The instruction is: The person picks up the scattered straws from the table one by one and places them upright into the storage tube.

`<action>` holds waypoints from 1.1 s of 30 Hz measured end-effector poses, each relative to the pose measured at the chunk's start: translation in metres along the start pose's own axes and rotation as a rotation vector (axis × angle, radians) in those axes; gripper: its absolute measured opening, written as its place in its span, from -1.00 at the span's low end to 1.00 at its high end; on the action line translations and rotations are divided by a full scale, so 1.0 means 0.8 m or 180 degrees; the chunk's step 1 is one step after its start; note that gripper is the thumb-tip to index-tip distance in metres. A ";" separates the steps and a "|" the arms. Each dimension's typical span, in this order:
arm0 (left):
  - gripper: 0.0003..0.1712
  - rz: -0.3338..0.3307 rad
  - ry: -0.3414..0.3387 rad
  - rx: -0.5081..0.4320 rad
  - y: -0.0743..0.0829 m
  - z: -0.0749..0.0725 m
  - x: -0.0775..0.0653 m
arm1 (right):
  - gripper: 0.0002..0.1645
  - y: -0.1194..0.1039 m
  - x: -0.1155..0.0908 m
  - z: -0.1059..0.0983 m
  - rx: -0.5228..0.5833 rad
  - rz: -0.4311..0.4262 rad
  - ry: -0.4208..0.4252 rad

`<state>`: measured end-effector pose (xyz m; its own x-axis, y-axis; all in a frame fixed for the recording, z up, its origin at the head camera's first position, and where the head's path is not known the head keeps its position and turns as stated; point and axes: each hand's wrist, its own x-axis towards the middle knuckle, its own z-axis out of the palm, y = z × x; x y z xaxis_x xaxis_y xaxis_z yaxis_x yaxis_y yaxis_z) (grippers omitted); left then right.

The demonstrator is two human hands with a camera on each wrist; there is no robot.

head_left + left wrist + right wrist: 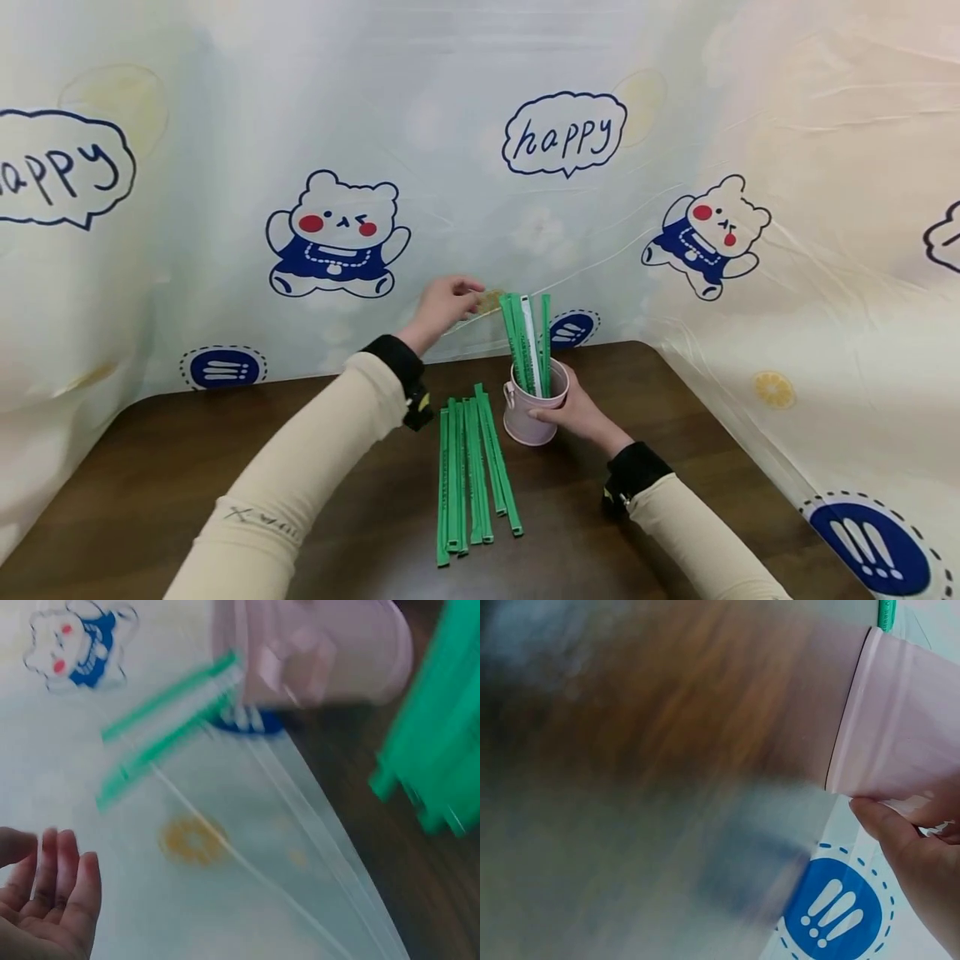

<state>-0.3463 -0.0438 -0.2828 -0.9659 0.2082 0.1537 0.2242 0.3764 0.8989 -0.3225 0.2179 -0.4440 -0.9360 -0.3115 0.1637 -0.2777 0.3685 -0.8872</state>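
Observation:
A small pink bucket stands on the table, holding several long, thin green wrapped sticks and a white one upright. My right hand grips the bucket from its right side; the right wrist view shows the thumb against the pink wall. Left of the stick tops, my left hand hovers in the air, apart from them. Its fingers are loosely bent with nothing in them. Several green sticks lie side by side on the table, in front and left of the bucket.
The brown table reaches back to a pale hanging sheet printed with bears and "happy" bubbles. This sheet also runs along the table's right side. A small handle lug sticks out from the bucket's left side.

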 end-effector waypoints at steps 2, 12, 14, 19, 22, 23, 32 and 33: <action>-0.60 -0.0100 -0.0038 0.0137 -0.011 -0.019 -0.006 | 0.25 -0.001 -0.001 -0.003 -0.0026 0.0002 0.0002; -0.64 -0.0607 -0.0118 0.0589 -0.086 -0.039 -0.037 | 0.25 -0.005 -0.007 -0.011 -0.0062 0.0055 0.0007; -0.67 -0.0636 -0.0137 0.0773 -0.099 -0.029 -0.044 | 0.25 -0.004 -0.007 -0.010 -0.0063 0.0061 0.0011; -0.87 -0.0678 -0.0429 0.1123 -0.127 0.000 -0.062 | 0.25 -0.001 -0.007 -0.007 -0.0061 0.0066 -0.0016; -0.59 -0.0842 -0.0622 0.1195 -0.139 0.012 -0.066 | 0.25 0.001 -0.006 -0.006 -0.0050 0.0105 -0.0047; -0.52 -0.0922 -0.0635 0.1175 -0.142 0.016 -0.067 | 0.25 0.001 -0.006 -0.005 -0.0045 0.0122 -0.0052; -0.70 -0.1162 -0.0497 0.1267 -0.158 0.039 -0.069 | 0.23 -0.004 -0.002 -0.002 -0.0020 0.0105 -0.0041; -0.71 -0.1176 -0.0490 0.1290 -0.160 0.041 -0.070 | 0.24 -0.005 -0.001 -0.001 -0.0021 0.0096 -0.0047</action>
<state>-0.3169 -0.0738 -0.4198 -0.9664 0.1147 -0.2299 -0.0639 0.7592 0.6477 -0.3207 0.2179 -0.4403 -0.9408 -0.3130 0.1304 -0.2509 0.3836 -0.8888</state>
